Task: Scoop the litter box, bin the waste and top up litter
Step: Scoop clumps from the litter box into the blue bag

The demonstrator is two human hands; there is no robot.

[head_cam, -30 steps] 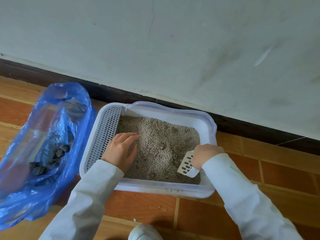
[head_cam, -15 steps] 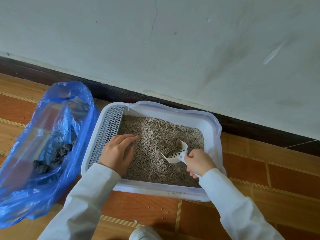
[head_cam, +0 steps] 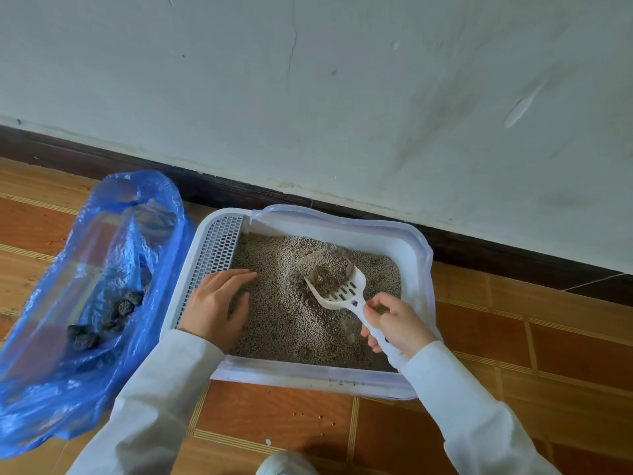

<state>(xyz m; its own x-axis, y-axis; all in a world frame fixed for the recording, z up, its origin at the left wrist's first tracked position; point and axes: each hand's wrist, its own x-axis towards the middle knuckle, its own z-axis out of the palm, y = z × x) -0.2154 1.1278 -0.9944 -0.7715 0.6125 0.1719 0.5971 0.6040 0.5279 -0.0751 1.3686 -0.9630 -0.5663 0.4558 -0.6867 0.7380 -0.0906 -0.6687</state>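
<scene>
A white litter box [head_cam: 416,246] with a grid step on its left side stands against the wall, filled with beige litter [head_cam: 284,323]. My right hand [head_cam: 397,322] grips the handle of a white slotted scoop [head_cam: 346,289]. The scoop's head is lifted over the litter and carries a dark clump with loose litter pouring off. My left hand [head_cam: 215,303] rests flat on the litter by the grid, fingers apart, holding nothing. An open blue plastic bag [head_cam: 113,265] lies left of the box with several dark waste clumps [head_cam: 102,320] inside.
The floor is orange-brown tile [head_cam: 513,354] with a few stray litter grains in front of the box. A dark skirting board [head_cam: 479,252] and a pale wall run right behind the box. A white shoe tip [head_cam: 286,466] shows at the bottom edge.
My right hand has turned the scoop from face-down at the box's near right side to dig through the litter and lift a clump toward the middle. My left hand has stayed put.
</scene>
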